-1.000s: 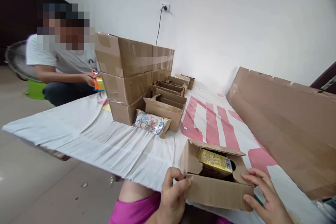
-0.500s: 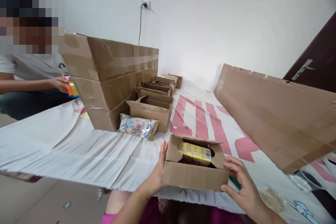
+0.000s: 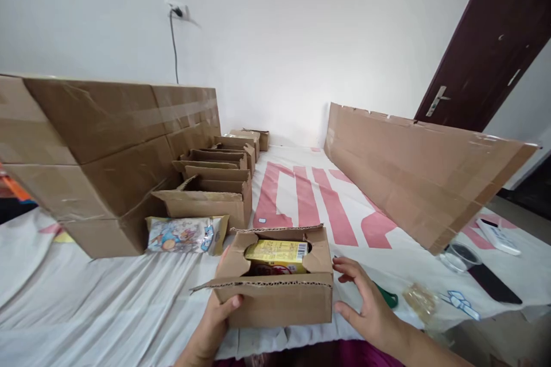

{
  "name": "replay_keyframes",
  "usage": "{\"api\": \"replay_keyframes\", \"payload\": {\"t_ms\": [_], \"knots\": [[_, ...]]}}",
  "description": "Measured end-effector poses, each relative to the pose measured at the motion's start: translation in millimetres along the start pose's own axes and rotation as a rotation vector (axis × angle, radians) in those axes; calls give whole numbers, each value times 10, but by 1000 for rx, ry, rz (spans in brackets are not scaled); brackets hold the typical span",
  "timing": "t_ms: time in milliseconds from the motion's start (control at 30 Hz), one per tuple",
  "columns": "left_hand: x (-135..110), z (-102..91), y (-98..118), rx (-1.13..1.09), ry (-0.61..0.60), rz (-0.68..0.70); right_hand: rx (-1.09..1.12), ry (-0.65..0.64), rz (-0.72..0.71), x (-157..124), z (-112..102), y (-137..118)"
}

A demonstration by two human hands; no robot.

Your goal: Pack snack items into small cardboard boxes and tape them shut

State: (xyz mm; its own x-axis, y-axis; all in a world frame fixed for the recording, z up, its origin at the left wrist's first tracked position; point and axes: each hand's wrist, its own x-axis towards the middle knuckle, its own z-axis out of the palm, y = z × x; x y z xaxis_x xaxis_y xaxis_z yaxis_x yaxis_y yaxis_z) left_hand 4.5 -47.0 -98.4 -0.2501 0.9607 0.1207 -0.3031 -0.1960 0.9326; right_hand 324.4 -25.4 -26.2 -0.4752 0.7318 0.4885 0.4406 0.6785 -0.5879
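A small cardboard box (image 3: 279,305) stands at the table's near edge with its top flaps parted. Inside lies a yellow printed package (image 3: 275,252) with a barcode at its right end. My left hand (image 3: 217,312) grips the box's left side, thumb on the front face and the other fingers mostly hidden behind. Just off the right side, my right hand (image 3: 359,301) has its fingers apart and holds nothing. Left of the box lies a shiny printed snack bag (image 3: 185,235), against a row of open cardboard boxes (image 3: 206,203).
Stacked cartons (image 3: 116,172) form a wall on the left; a tall cardboard panel (image 3: 413,166) leans on the right. A green object (image 3: 387,296), a clear crumpled packet (image 3: 419,300), a clear round container (image 3: 458,258) and a black phone-like slab (image 3: 495,284) lie at right.
My view has swung right, so the co-worker is mostly out of sight. The box's front flap now sticks outward. My right hand has come away from the box's side.
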Motion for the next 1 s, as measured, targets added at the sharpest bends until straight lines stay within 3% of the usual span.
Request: {"api": "replay_keyframes", "payload": {"t_ms": [100,333,400,533,667,833,1000], "knots": [[6,0,17,2,1,-67,-40,38,-3,14,-45,8],[-54,151,56,234,-102,124,57,147,-36,212,-342,-134],[-68,167,32,208,-161,105,118,68,-117,313,-407,-275],[-54,116,-7,190,-279,99,85,-262,-273,566,-434,-565],[-31,69,28,250,-397,117,-164,-516,-206,791,-377,-682],[-22,99,100,265,-446,104,-439,-629,-46,925,-261,-639],[-3,91,106,296,-462,123,-556,-615,-25,956,-136,-566]]}}
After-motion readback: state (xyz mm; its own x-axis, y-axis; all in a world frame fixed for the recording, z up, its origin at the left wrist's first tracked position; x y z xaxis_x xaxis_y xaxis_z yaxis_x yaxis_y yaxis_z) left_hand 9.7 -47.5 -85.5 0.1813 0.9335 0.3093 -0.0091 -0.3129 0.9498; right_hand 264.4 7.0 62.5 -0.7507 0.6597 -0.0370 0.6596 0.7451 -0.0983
